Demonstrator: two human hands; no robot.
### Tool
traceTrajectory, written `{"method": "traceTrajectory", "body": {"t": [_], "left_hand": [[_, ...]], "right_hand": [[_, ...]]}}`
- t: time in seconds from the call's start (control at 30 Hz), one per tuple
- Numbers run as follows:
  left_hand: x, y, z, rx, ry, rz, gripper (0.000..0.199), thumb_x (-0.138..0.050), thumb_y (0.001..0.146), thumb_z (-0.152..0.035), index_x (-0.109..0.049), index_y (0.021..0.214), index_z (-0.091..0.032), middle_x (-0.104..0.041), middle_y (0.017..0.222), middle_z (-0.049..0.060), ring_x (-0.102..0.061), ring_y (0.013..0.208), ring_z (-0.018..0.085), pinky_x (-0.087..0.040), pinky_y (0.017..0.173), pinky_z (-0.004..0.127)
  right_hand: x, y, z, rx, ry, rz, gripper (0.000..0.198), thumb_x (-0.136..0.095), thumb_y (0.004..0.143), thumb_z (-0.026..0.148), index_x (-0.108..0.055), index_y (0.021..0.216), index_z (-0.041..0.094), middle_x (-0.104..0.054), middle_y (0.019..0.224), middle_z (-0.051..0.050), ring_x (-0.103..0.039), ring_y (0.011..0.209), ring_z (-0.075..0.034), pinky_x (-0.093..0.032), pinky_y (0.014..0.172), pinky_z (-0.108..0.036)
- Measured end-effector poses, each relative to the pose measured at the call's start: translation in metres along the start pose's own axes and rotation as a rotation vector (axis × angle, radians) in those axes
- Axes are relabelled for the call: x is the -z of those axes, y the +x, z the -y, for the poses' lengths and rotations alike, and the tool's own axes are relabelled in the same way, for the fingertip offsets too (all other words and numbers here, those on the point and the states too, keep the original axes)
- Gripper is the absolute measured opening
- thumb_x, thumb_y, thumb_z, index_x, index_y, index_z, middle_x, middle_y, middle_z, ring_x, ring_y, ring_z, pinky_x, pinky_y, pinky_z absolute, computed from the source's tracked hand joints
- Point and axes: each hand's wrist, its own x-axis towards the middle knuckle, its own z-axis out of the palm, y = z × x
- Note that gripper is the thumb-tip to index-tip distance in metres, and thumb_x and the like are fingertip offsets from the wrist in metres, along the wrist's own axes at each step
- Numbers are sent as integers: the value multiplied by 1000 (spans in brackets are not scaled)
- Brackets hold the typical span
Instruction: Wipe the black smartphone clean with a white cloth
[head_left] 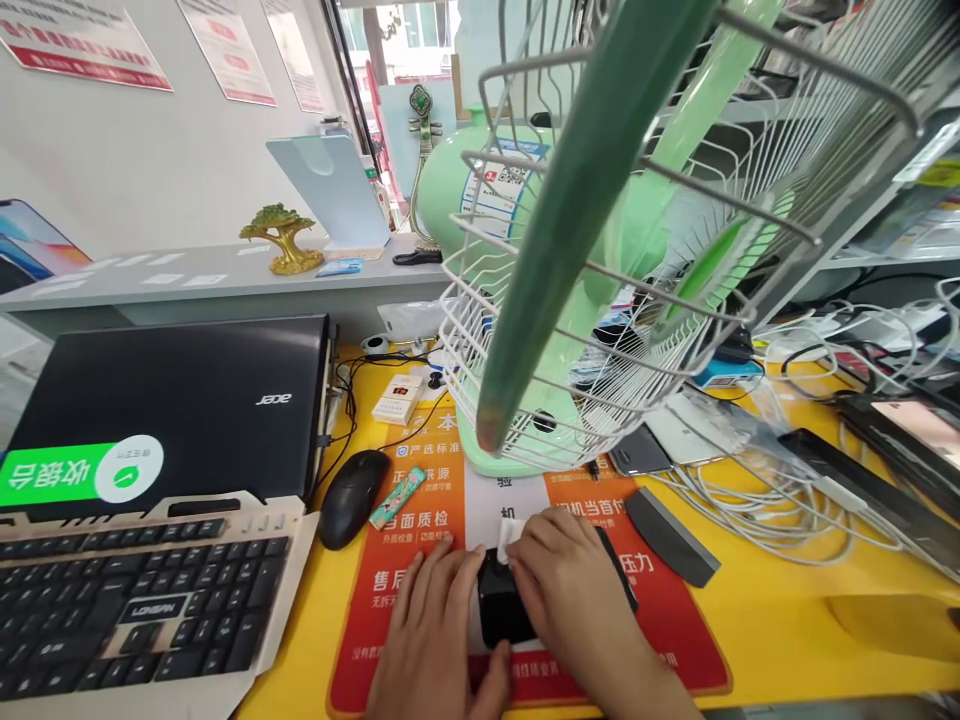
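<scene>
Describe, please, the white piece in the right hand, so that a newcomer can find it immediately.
On the yellow table, find the red mat under the green fan. There, a glossy black device lies beside the left hand and partly under the right hand. The right hand pinches the small white piece, which stands out against that black device.

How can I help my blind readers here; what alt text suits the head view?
A person's right hand holds a white tissue or cloth against a black smartphone on a printed red mat, the left hand at its edge. Behind stands a green electric fan; to the left are an Acer laptop, a keyboard and a black mouse.
</scene>
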Motion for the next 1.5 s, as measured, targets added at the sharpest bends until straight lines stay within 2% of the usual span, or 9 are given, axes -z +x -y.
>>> {"method": "traceTrajectory", "body": {"t": [0.33,0.57,0.67,0.77,0.93,1.03,1.27,1.37,1.5], "left_hand": [[-5,-3,5,-63,56,14,72,-55,79,-25,-35,146,-12,-59,140,10,-50,133,29,-42,107,45],[2,5,2,-61,64,9,62,-54,83,-28,-42,142,-14,-64,135,7,-52,130,27,-39,107,44],[4,7,1,-68,61,1,59,-54,82,-27,-44,140,-15,-65,132,5,-53,128,27,-37,106,43],[4,6,1,-60,55,14,58,-53,84,-25,-43,140,-15,-65,133,5,-52,129,26,-38,106,42],[3,6,1,-81,70,28,58,-51,83,-24,-44,140,-13,-64,133,5,-51,129,25,-37,106,40],[3,7,0,-86,88,20,57,-52,83,-24,-45,138,-12,-65,131,5,-51,128,26,-36,106,40],[5,9,0,-91,89,-23,54,-51,84,-28,-49,136,-12,-67,129,5,-51,127,26,-33,106,42],[5,9,0,-104,93,-43,53,-51,85,-28,-50,135,-12,-67,127,5,-50,127,26,-32,106,41],[4,8,0,-93,95,-7,54,-51,84,-27,-48,137,-12,-66,130,4,-48,129,26,-32,107,40]], "right_hand": [[-19,-2,23,152,-43,-44,9,-72,82,15,-65,81,21,-64,83,0,-50,83,-19,-35,79,-33],[26,-40,-40,-69,-25,-126,15,-56,93,15,-67,90,25,-66,86,-1,-53,87,-20,-34,79,-34],[32,-46,-52,-136,-75,-202,14,-55,94,17,-67,90,24,-67,86,-3,-54,88,-21,-35,79,-35],[19,-40,-32,-128,-32,-213,17,-52,94,15,-66,87,24,-66,84,-3,-53,86,-22,-34,78,-35],[-8,-35,11,37,103,-147,14,-53,90,15,-62,83,22,-62,80,-1,-50,80,-20,-31,73,-35],[-1,-45,6,65,142,-116,12,-54,91,17,-62,84,24,-63,81,0,-50,82,-19,-31,74,-34],[42,-69,-39,-120,53,-169,15,-55,94,14,-66,92,26,-65,87,1,-53,89,-19,-36,85,-32],[37,-64,-34,-119,40,-197,17,-54,94,13,-66,91,25,-64,85,0,-52,88,-19,-36,84,-33],[12,-51,-6,-36,100,-148,16,-52,93,14,-63,84,23,-62,82,-1,-50,84,-20,-33,77,-34]]}}
